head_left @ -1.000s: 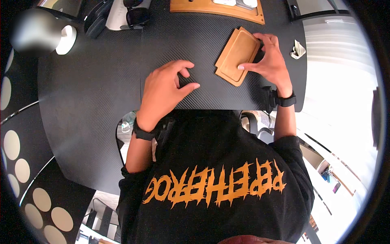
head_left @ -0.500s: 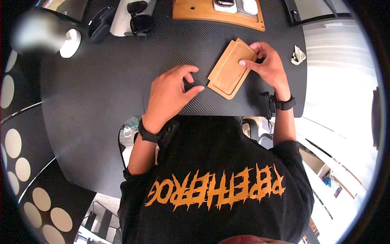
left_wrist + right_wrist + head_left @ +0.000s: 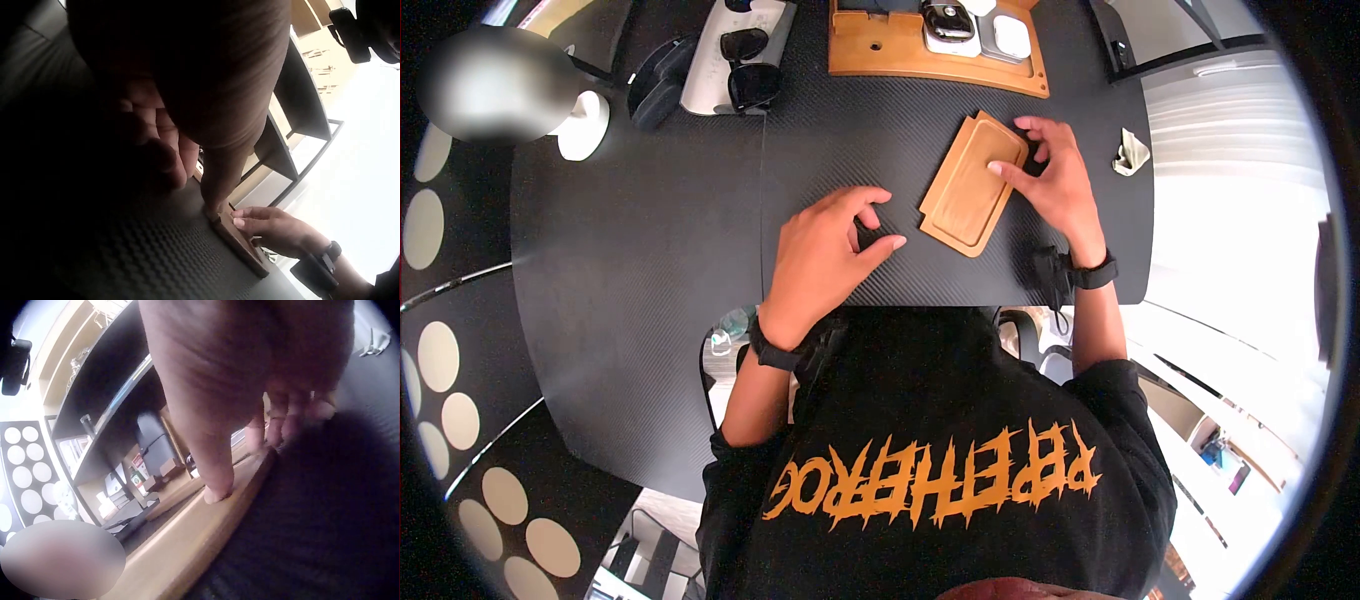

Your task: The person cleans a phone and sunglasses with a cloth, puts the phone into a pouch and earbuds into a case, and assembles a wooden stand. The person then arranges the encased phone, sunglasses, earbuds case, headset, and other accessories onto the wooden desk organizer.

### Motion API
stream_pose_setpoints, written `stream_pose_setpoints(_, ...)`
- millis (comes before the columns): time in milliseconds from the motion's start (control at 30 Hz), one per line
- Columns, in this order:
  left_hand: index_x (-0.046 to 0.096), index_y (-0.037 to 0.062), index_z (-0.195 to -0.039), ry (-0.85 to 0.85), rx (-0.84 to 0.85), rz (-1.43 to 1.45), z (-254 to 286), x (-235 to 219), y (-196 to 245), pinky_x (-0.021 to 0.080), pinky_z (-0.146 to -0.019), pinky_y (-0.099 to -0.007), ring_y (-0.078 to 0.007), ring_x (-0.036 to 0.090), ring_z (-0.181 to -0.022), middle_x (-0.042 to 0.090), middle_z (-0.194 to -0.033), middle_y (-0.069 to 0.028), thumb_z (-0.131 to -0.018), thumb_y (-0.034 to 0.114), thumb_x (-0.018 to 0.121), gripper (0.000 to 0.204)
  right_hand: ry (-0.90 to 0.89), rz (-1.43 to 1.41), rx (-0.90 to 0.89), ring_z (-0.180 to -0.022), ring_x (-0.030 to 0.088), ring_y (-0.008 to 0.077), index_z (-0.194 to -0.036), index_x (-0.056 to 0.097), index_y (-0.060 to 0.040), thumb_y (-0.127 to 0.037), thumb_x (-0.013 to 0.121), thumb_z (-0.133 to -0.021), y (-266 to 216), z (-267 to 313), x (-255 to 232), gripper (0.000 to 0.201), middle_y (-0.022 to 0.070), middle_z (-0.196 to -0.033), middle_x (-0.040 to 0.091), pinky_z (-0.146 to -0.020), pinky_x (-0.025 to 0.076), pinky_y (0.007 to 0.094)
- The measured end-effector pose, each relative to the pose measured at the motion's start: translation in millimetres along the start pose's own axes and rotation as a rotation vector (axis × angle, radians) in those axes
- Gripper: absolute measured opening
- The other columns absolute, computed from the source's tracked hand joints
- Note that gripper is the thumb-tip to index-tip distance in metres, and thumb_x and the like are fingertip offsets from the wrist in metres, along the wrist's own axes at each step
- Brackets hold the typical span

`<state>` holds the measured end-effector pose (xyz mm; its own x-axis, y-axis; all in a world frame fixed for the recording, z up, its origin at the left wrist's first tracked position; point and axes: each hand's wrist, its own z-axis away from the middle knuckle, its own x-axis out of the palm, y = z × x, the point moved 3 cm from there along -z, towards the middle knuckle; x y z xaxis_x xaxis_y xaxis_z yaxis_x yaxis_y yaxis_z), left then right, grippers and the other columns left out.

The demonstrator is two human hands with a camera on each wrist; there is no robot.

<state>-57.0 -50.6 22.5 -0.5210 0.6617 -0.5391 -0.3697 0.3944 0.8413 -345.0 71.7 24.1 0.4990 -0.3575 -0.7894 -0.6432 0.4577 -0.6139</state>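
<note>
A small rectangular wooden tray, with a recessed middle and notched corners, lies slanted on the dark textured desk. My right hand holds it at the right edge, thumb on the upper face and fingers along the outer side. In the right wrist view the thumb presses the wooden tray near its rim, other fingers around the far edge. My left hand hovers left of the tray, fingers loosely bent, holding nothing. Its index finger overlaps the end of the tray in the left wrist view.
A wooden stand with a watch and a white case is at the back. Sunglasses lie on a pale case, left of it. A crumpled cloth sits near the desk's right edge.
The tray slid toward my body, then turned slightly, with my right hand staying at its right edge. My left hand keeps its bent pose. The head view has shifted a little.
</note>
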Motion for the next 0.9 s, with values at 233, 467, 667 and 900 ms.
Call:
stream_pose_setpoints(233,0.073,0.0118,-0.113,0.112,0.135,-0.178,-1.0,11.2,6.3,0.052,-0.063,-0.0365,-0.0216,0.066,-0.07,0.066,-0.084,-0.0033,-0.076,0.026,0.093,0.045,-0.044,0.158,-0.127,-0.123,0.059,0.0376,-0.135,0.058,0.0006,-0.043,0.104,-0.056,-21.3,12.4,0.8,0.101,0.0178,-0.131,0.055,-0.107,0.052,0.0449)
stream_pose_setpoints(467,0.069,0.0121,-0.104,0.066,0.04,-0.186,-6.6,14.4,6.9,0.053,-0.064,-0.0395,-0.0247,0.068,-0.073,0.065,-0.082,-0.0022,-0.076,0.03,0.093,0.04,-0.084,0.07,-0.05,-0.119,0.06,0.037,-0.128,0.058,0.0037,-0.038,0.105,-0.052,-19.0,12.6,4.4,0.099,0.0187,-0.126,0.057,-0.103,0.053,0.0429)
stream_pose_setpoints(667,0.069,0.0127,-0.104,0.068,0.047,-0.174,-6.3,13.7,7.8,0.052,-0.063,-0.04,-0.0247,0.069,-0.073,0.065,-0.082,-0.0019,-0.076,0.03,0.093,0.041,-0.073,0.061,-0.062,-0.115,0.061,0.0358,-0.124,0.059,0.0023,-0.036,0.106,-0.051,-19.7,12.0,4.1,0.095,0.0176,-0.12,0.058,-0.1,0.053,0.0435)
stream_pose_setpoints(900,0.069,0.0134,-0.105,0.043,0.006,-0.178,-7.0,13.0,6.9,0.053,-0.065,-0.0413,-0.0259,0.069,-0.074,0.066,-0.082,-0.0018,-0.076,0.031,0.093,0.042,-0.069,0.14,-0.107,-0.116,0.059,0.0363,-0.123,0.059,0.0012,-0.038,0.106,-0.05,-21.6,9.9,3.2,0.096,0.017,-0.12,0.056,-0.101,0.053,0.0438)
